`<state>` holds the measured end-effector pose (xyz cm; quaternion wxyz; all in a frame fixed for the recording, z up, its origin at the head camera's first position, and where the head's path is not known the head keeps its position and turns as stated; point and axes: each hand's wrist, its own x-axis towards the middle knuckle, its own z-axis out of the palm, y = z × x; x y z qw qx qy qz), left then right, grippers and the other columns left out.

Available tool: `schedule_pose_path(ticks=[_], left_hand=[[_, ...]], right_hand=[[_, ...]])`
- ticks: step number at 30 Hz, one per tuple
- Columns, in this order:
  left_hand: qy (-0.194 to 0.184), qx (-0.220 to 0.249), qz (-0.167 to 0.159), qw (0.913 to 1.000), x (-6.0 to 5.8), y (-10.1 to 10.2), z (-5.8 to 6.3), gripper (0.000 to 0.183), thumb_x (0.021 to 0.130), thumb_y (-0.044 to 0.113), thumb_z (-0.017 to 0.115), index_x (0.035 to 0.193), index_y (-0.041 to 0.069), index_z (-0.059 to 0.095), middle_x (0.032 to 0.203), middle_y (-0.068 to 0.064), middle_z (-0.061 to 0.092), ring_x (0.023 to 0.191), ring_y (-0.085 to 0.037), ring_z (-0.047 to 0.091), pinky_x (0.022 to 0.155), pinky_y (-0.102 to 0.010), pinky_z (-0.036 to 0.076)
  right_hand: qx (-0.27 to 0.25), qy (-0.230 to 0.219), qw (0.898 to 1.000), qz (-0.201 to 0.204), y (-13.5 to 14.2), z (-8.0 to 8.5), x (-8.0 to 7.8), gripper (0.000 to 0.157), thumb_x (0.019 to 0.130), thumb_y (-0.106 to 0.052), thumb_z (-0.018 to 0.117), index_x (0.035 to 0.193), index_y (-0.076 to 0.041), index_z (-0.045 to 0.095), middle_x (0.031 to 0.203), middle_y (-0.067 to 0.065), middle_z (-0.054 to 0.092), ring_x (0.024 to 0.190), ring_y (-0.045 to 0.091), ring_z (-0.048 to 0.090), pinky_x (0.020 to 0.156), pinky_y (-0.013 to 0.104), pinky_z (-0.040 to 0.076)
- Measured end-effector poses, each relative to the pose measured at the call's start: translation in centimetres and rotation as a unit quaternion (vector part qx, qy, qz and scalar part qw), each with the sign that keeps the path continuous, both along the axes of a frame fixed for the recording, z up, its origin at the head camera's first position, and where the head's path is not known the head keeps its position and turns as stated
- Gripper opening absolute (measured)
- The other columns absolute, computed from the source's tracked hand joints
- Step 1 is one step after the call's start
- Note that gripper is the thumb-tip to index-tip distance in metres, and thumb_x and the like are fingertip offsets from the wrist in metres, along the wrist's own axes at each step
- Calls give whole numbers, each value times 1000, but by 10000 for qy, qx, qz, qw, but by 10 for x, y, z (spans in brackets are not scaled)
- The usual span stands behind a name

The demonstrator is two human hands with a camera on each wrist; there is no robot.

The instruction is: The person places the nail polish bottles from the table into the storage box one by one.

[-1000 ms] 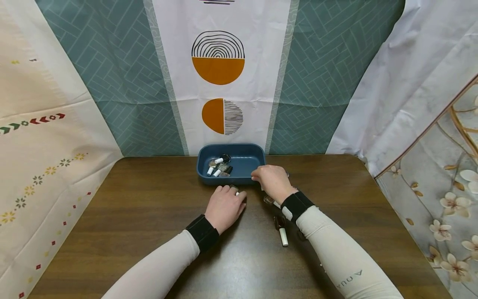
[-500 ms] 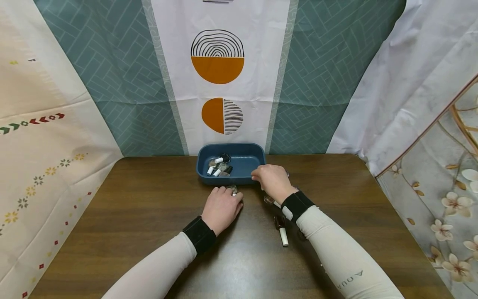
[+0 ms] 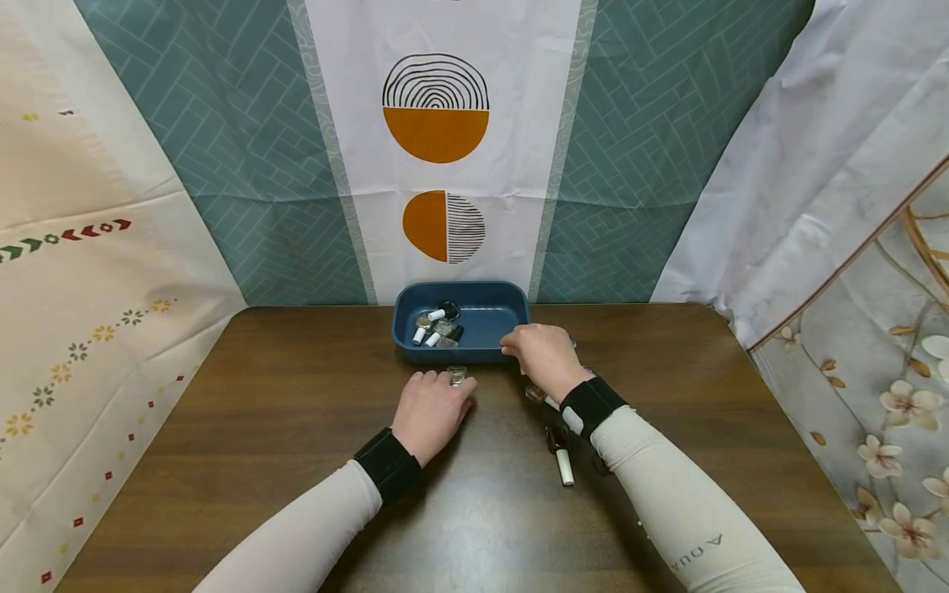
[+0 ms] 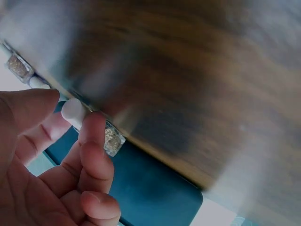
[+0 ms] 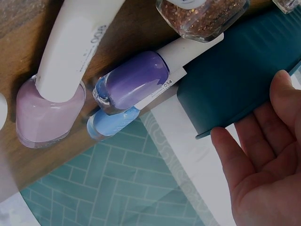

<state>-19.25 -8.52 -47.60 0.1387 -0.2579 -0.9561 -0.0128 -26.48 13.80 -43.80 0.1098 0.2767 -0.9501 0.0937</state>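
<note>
In the head view a blue tray [image 3: 463,356] stands at the table's far edge. Several nail polish bottles with white caps [image 3: 432,338] lie in its left part. My left hand [image 3: 430,416] is just in front of the tray. Its fingers are curled about the white cap [image 4: 74,112] of a glitter nail polish bottle [image 4: 113,141], whose glass end points toward the tray. At the tray's front right corner my right hand [image 3: 547,358] pinches the rim, with the thumb on the outer wall and the fingertips over the edge.
Right of the tray lie a purple bottle [image 5: 136,82], a light blue one [image 5: 113,123], a pale pink one [image 5: 49,115] and a copper glitter one [image 5: 207,19]. A dark bottle [image 3: 560,457] lies nearer. Hanging cloth [image 3: 615,206] rises behind the table [image 3: 296,395].
My left hand has shifted a little to the left, and the glitter nail polish bottle with it; more of its glass shows now. My right hand has stayed on the tray's rim.
</note>
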Motion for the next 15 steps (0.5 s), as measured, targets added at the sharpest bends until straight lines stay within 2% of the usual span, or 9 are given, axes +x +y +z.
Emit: schedule_pose_path(ticks=[5,11,15], left_hand=[[5,-55,162,9999,-2,-5,1,27,102,26,83,123,12,72,100,-12,80,86,-31,74,76,-44,58],[-72,-119,399,9991,-2,-10,4,26,102,23,81,120,6,72,99,-13,79,85,-31,75,76,-44,59],[46,-72,457,9989,-3,-13,4,31,98,26,86,117,4,73,95,-13,78,80,-30,73,70,-43,57]], right_hand=[[-38,-16,10000,46,0,0,0,18,111,-20,69,109,-17,87,95,0,80,90,22,77,80,42,63],[-117,-41,9999,75,1,0,0,17,111,-18,70,108,-17,87,94,1,80,87,21,76,79,41,63],[-136,-46,9999,64,1,0,1,17,110,-18,71,109,-17,88,94,1,80,87,21,76,79,42,63]])
